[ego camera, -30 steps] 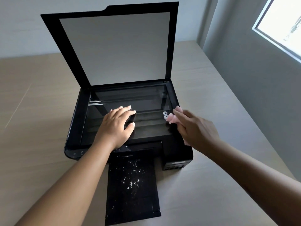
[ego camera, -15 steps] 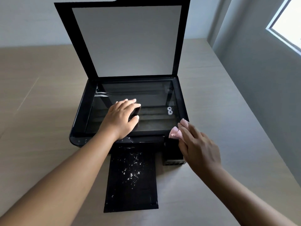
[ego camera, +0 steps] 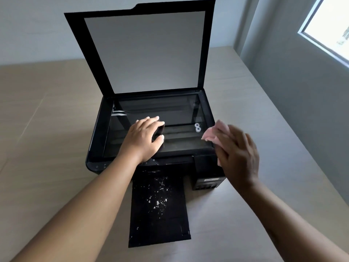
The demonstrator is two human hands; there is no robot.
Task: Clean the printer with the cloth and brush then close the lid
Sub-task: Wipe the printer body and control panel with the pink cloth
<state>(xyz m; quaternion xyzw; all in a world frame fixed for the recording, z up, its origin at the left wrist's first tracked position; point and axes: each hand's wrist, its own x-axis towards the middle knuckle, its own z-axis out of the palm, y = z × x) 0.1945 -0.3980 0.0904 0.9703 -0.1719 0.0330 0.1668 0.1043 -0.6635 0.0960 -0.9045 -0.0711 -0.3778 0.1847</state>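
One printer (ego camera: 95, 146), one cloth (ego camera: 213, 133) — one brush (ego camera: 159, 132)

No legible text: a small pale label (ego camera: 209, 180) on the printer's (ego camera: 96, 140) front corner, too blurred to read.
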